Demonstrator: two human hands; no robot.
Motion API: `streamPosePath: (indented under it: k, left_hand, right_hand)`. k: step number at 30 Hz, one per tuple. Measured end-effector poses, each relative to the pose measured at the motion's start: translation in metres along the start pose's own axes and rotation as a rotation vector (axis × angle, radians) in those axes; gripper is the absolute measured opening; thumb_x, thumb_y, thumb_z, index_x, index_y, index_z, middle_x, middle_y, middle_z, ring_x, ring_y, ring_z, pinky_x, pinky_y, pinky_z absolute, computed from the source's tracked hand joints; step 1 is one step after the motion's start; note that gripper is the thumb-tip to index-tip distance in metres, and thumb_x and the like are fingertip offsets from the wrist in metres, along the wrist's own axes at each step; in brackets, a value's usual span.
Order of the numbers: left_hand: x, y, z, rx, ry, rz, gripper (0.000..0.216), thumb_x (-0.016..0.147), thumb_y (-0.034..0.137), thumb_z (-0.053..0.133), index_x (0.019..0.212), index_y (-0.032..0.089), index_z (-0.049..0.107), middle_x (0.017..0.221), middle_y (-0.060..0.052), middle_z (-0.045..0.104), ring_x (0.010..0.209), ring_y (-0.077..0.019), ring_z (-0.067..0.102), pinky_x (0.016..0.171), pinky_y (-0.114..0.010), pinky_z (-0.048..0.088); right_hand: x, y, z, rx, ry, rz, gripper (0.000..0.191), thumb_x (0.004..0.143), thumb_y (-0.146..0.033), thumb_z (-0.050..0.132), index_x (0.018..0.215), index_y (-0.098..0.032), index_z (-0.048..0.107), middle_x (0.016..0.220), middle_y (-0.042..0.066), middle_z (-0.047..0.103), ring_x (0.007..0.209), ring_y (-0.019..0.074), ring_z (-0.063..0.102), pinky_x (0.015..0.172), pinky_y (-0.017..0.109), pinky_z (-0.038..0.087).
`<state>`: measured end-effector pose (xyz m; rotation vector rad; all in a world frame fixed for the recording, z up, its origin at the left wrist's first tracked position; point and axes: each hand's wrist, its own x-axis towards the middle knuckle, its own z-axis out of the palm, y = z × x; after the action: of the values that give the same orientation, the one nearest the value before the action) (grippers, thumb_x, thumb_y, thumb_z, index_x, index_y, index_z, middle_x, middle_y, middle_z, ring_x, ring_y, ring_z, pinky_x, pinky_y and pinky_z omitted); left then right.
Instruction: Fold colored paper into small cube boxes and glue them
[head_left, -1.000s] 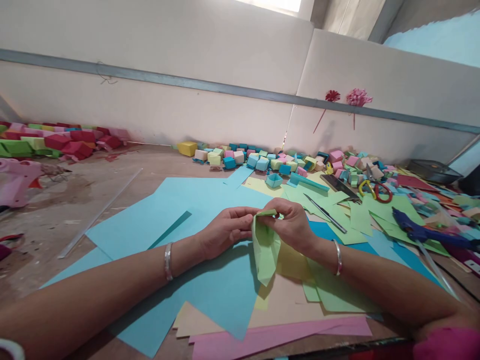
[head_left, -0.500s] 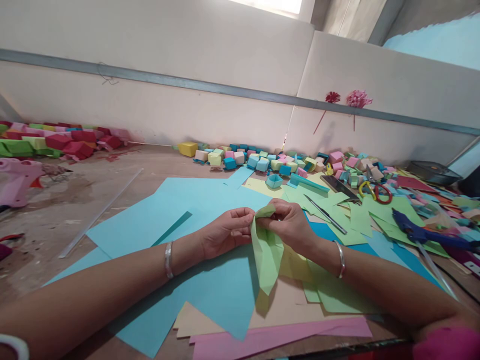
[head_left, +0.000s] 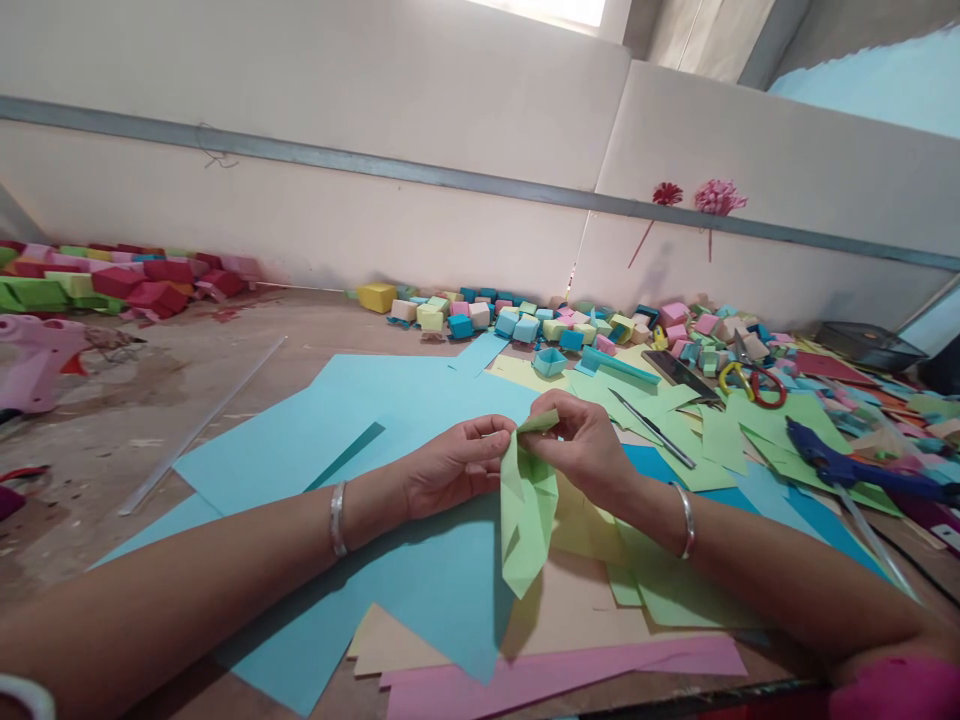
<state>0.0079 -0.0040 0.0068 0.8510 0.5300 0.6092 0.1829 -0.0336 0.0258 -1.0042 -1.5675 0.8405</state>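
A creased, partly folded piece of light green paper (head_left: 529, 525) hangs between my two hands over the table. My left hand (head_left: 461, 462) pinches its upper left edge between thumb and fingers. At the top right, the fingers of my right hand (head_left: 581, 440) are closed on the same paper, where a narrow flap sticks up. Its lower end tapers to a blunt point. Beneath my hands lie large light blue sheets (head_left: 270, 430), with beige paper (head_left: 570, 610) and a strip of pink paper (head_left: 562, 675) nearer to me.
Small folded paper boxes (head_left: 525, 325) line the wall, and larger ones (head_left: 154, 285) are piled at left. A pink glue gun (head_left: 34, 360) lies far left, a blue glue gun (head_left: 847, 465) at right. Scissors (head_left: 752, 383), a pen-like tool (head_left: 652, 428) and a dark phone (head_left: 681, 373) lie among green scraps.
The green paper has turned a little between my hands, and its lower tip has shifted left. Its top flap now stands out to the right. Both hands keep their hold.
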Motion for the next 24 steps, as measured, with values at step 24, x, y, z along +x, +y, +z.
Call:
streamPosePath:
  k: [24]
  left_hand:
    - [0.006,0.000,-0.006,-0.092,0.056,0.082,0.021,0.076,0.026,0.075,0.073,0.014,0.058,0.056,0.006,0.049,0.047,-0.0038,0.046,0.053,-0.016,0.045]
  right_hand:
    - [0.008,-0.016,-0.020,-0.437,-0.163,-0.370,0.034,0.063,0.004,0.048,0.082,-0.018,0.067,0.087,0.003,0.062,0.081,0.0148,0.057,0.071,0.028,0.046]
